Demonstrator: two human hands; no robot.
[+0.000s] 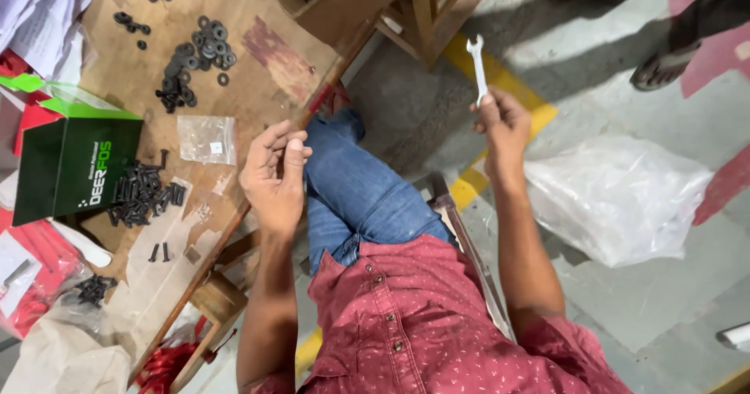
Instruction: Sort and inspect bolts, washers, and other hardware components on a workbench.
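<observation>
Right hand (502,124) closed around the lower shaft of a small silver open-ended spanner (476,67), held upright over the grey floor (437,105), well clear of the tabletop (258,66). Left hand (273,171) raised just off the tabletop's right edge, above the denim knee, fingers curled with thumb against fingertips; possibly pinching something tiny, too small to tell.

On the tabletop: 1 pile of black washers (199,50) toward the far edge, 1 heap of black bolts (143,195) near the middle beside a green box (70,171), 1 small clear bag (207,138) between the 2 piles. Crumpled plastic sheet (617,198) on the floor to the right.

Likely risks: spanner gripped low with its head free, so a loosened grip could drop it to the floor; anything small in the left hand, poised past the edge, could slip and fall; bolts near the right edge could roll off if the tabletop is nudged.
</observation>
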